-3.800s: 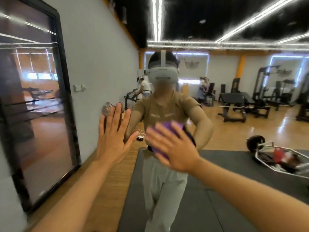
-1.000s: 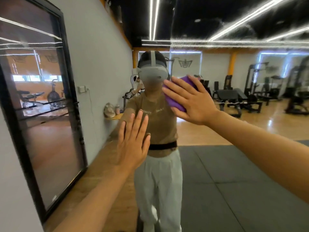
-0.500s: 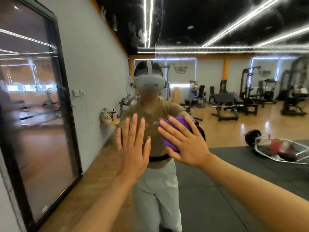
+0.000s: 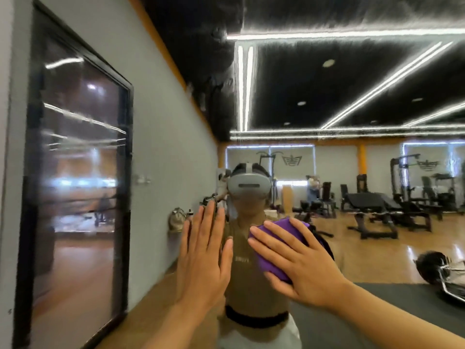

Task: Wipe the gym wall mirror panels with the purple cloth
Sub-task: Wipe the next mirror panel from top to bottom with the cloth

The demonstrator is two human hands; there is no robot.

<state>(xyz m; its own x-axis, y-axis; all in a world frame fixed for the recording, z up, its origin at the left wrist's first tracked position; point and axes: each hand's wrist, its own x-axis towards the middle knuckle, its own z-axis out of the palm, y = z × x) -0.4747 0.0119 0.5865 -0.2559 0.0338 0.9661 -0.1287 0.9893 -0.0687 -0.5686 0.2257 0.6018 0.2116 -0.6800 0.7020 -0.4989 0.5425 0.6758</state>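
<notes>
**Cloth swings back to chest height on the glass**

The purple cloth sits just right of the frame's centre, flattened against the mirror panel under the right hand. That hand has its fingers spread straight across the cloth, pressing it to the glass and not bunching it. A second ago the cloth was up beside the reflected headset; half a second ago it had dropped to the reflected chest, and now it stays at about that level, a touch further right. So the stroke has come down from the top of its sweep and is working across the middle band of the panel.

The left hand is flat on the glass just left of the cloth, fingers straight and together, holding nothing. It has kept that bracing spot through the recent passes, though the view has tilted upward, so more black ceiling fills the upper half.

Further out, a dark framed panel hangs on the grey wall at the left of the frame, and the reflection shows a weight bench and a barbell plate at the right edge.

My guess is that the wiping is mid-course: this panel's lower and right-hand stretches look yet to be covered.
</notes>
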